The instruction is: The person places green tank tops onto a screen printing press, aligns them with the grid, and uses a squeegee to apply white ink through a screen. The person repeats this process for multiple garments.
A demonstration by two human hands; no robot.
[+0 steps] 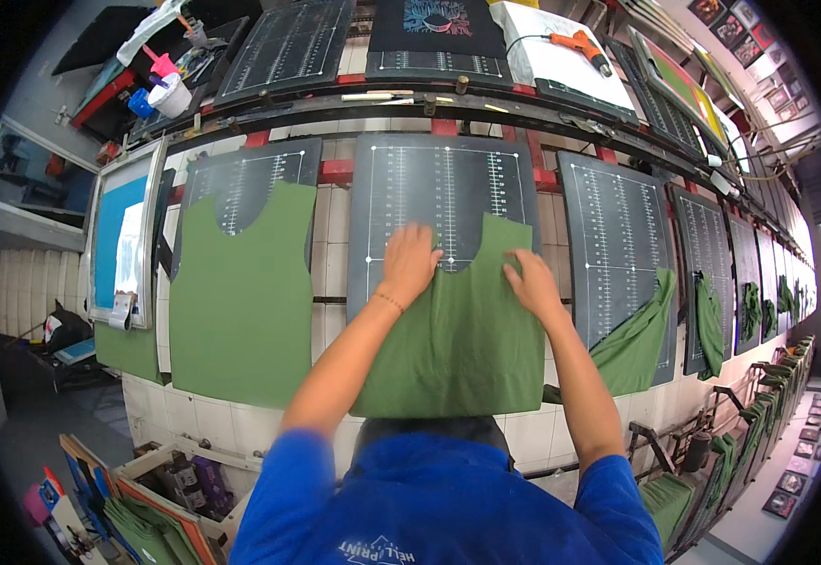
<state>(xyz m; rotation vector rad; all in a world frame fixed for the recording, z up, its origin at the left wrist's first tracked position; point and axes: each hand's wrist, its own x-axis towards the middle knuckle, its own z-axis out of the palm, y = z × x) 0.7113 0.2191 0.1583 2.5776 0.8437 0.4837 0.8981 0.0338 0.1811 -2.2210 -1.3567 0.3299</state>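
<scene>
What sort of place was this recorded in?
Most likely a garment screen-printing workshop: a long row of dark boards with white ruler markings, green fabric pieces laid on several, and what looks like a framed printing screen at the left.

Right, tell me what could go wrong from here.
The creased green fabric panel might end up crooked on its dark, white-ruled rectangular board if the left hand and right hand pull unevenly. The loosely bunched green cloth at the near end of the dark board to the right could slip off.
</scene>
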